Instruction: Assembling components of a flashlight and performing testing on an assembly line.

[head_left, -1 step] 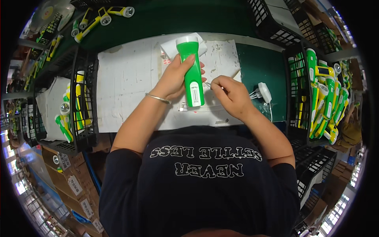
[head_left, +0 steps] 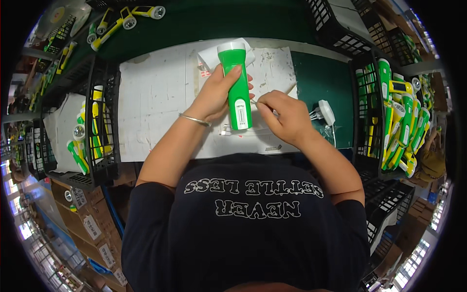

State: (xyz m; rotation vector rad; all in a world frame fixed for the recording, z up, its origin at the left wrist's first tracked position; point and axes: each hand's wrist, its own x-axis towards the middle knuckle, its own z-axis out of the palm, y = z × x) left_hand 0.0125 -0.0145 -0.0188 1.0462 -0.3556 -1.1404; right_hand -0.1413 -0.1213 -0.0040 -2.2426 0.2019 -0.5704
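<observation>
My left hand (head_left: pixel 217 92) is wrapped round a green flashlight (head_left: pixel 238 82) with a white head and a white panel near its tail. The flashlight is held over the white board (head_left: pixel 155 107), its head pointing away from me. At its right side, my right hand (head_left: pixel 287 114) is closed on a thin pen-like tool (head_left: pixel 292 89). The tool's narrow tip reaches the flashlight's edge by the white panel; whether it touches cannot be made out. A white sheet (head_left: pixel 208 56) lies behind the flashlight's head. A white cable (head_left: pixel 258 132) runs across the board below.
A white plug-in charger (head_left: pixel 326 113) with cables sits right of the board. Black crates (head_left: pixel 114 131) at left and right hold green and yellow flashlights (head_left: pixel 406 117). More flashlights (head_left: pixel 129 22) lie on the dark green tabletop (head_left: pixel 219 22) at the far left. Cardboard boxes (head_left: pixel 87 219) stand lower left.
My right hand has shifted slightly left and up, closer to the flashlight. The flashlight has risen a touch in my left hand.
</observation>
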